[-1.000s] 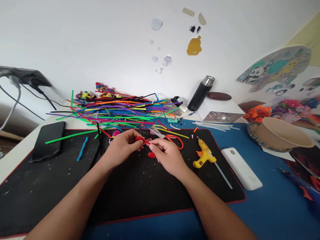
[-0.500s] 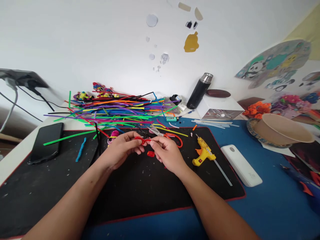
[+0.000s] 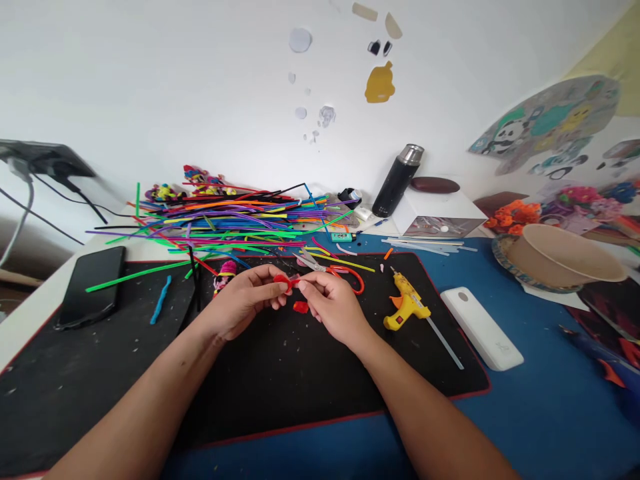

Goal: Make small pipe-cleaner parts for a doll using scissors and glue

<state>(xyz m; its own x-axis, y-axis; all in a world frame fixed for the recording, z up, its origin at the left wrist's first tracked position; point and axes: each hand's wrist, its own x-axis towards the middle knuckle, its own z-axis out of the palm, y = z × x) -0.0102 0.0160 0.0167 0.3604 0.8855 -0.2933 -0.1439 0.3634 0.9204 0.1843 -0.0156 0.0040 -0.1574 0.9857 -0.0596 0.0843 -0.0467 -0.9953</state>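
Between my fingertips is a red pipe cleaner [image 3: 283, 281], bent or coiled at its left part. My left hand [image 3: 245, 298] pinches the coiled part. My right hand [image 3: 333, 303] grips the other end, close beside the left fingertips. Just below on the mat lies a small red piece [image 3: 301, 307]. Scissors with orange-red handles [image 3: 359, 280] rest behind my right hand, their blades apart. A small doll-like figure with a pink top [image 3: 227, 269] lies behind my left hand. My fingers hide part of the red pipe cleaner.
A yellow glue gun [image 3: 407, 303] and a white power bank [image 3: 483, 329] lie to the right. A heap of coloured pipe cleaners [image 3: 235, 220] runs along the wall. A phone [image 3: 93, 287] and a twisted blue piece [image 3: 161, 300] are left. A black flask [image 3: 399, 180] stands at the back.
The red pipe cleaner's stretch between my hands looks shorter, and my fingertips are slightly closer together. The view has shifted slightly.
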